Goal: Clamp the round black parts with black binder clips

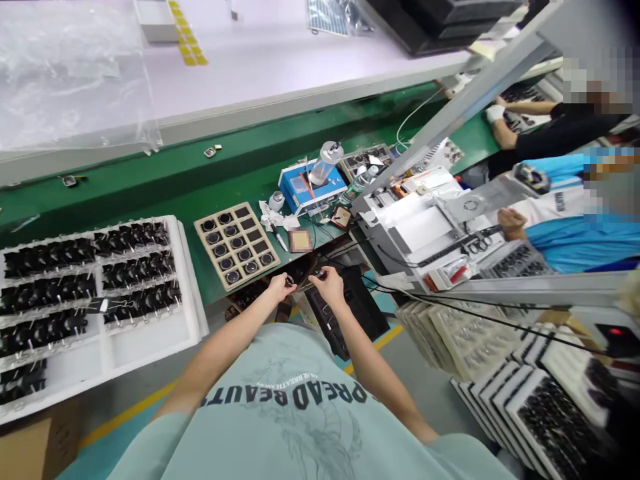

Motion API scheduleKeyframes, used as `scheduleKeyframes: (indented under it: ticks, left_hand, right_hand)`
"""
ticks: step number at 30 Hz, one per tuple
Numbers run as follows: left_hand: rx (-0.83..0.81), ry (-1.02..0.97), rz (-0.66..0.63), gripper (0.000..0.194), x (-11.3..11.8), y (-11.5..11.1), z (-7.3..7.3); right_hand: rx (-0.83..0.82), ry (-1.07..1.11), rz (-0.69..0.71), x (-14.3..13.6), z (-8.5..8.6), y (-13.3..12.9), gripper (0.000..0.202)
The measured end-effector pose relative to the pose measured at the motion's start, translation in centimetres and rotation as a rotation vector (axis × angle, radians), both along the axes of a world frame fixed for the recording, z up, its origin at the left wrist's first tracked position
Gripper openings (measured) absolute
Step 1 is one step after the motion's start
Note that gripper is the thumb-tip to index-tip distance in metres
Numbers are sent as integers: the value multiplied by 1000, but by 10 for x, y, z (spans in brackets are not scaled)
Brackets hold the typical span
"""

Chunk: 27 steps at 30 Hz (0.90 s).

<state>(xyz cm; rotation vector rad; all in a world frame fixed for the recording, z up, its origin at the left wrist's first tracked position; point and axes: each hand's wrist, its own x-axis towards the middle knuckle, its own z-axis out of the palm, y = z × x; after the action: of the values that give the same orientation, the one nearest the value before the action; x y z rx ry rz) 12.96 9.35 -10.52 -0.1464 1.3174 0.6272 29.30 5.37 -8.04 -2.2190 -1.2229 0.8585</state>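
Note:
In front of my shirt, at the bench edge, both hands are held a short way apart. My left hand (281,287) is closed in a pinch around a small dark round part (290,281), which looks like a watch case. Fingers of my right hand (330,285) are pressed together at a small dark piece (320,274), too small to name. Just beyond my left hand lies a beige tray (207,250) with square pockets; several hold round dark watch cases (244,255), while its right column shows only dark squares.
White trays of black parts (187,320) stand at left. Behind my hands are a blue box device (296,193), a plastic bottle (367,179), crumpled tissue (273,217) and a white pen (281,241). A metal post (450,100) slants at right; co-workers sit beyond. Stacked trays (470,340) stand lower right.

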Motion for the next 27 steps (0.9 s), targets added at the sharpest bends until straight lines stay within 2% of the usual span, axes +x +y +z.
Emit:
scheduleKeyframes:
  ticks: [3, 5, 9, 13, 16, 20, 24, 27]
  left_hand:
    - [7, 14, 27, 7, 4, 3, -2]
    - [5, -1, 26, 7, 1, 1, 2]
    - [22, -59, -4, 16, -23, -10, 20]
    - [106, -148, 48, 20, -70, -33, 43]
    - [128, -151, 131, 24, -107, -55, 58]
    - [161, -133, 236, 27, -141, -84, 72]
    - [216, -125, 326, 26, -162, -104, 80]
    - [252, -140, 403, 24, -174, -114, 83]
  right_hand:
    - [28, 360, -137, 14, 5, -6, 56]
    - [23, 638, -169, 18, 12, -9, 61]
    - [2, 958, -82, 18, 33, -2, 64]
    - [2, 1031, 77, 5, 48, 16, 60]
    - [-22, 1007, 172, -17, 42, 36, 59]
    - [-101, 865, 293, -67, 16, 76, 59]
    - [-230, 377, 435, -117, -6, 120, 57]
    - [-286, -9, 623, -139, -13, 147, 43]
